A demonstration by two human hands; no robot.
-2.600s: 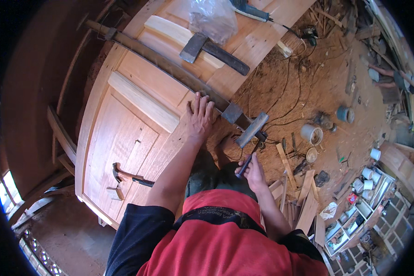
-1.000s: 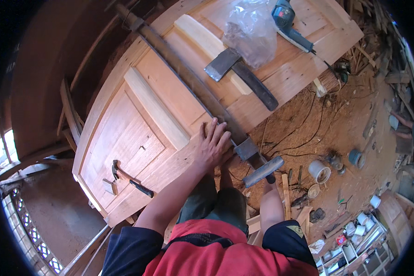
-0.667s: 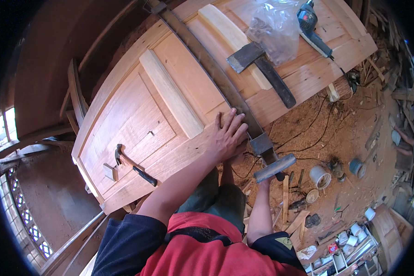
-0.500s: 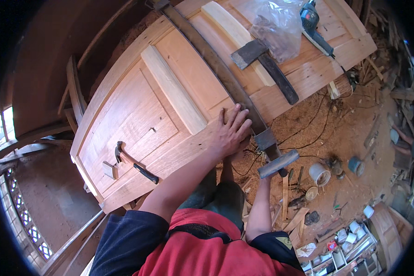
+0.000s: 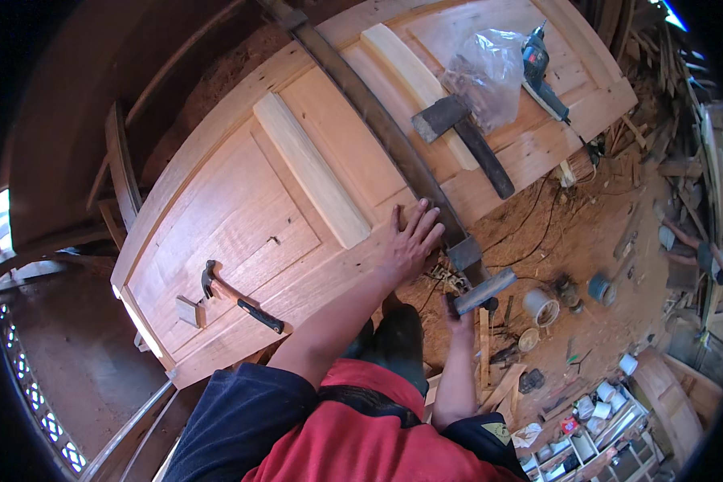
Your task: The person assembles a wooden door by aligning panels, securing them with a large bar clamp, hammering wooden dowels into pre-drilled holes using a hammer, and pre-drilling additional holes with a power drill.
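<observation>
My left hand [image 5: 414,243] lies with fingers spread on the near edge of a pale wooden panel door [image 5: 241,217], beside a long metal bar clamp [image 5: 377,120]. The clamp spans the door from its far edge to its near edge. At the clamp's near end, my right hand [image 5: 459,318] is closed at the left end of the blue-grey clamp handle [image 5: 485,291]; the handle partly hides its fingers. To the left of my left arm, a claw hammer [image 5: 237,296] rests on the door next to a small wood block [image 5: 188,312].
Two loose wood strips [image 5: 312,170] lie across the door. A heavy hammer [image 5: 466,136], a clear plastic bag [image 5: 490,76] and a power drill [image 5: 536,72] lie on its right part. Below are sawdust, cords, buckets [image 5: 541,308] and a compartment tray [image 5: 594,438]. Another person's arm [image 5: 683,237] shows far right.
The whole view has shifted slightly. My right hand has come out more from behind the clamp handle, showing at its left end. My left hand stays on the door edge.
</observation>
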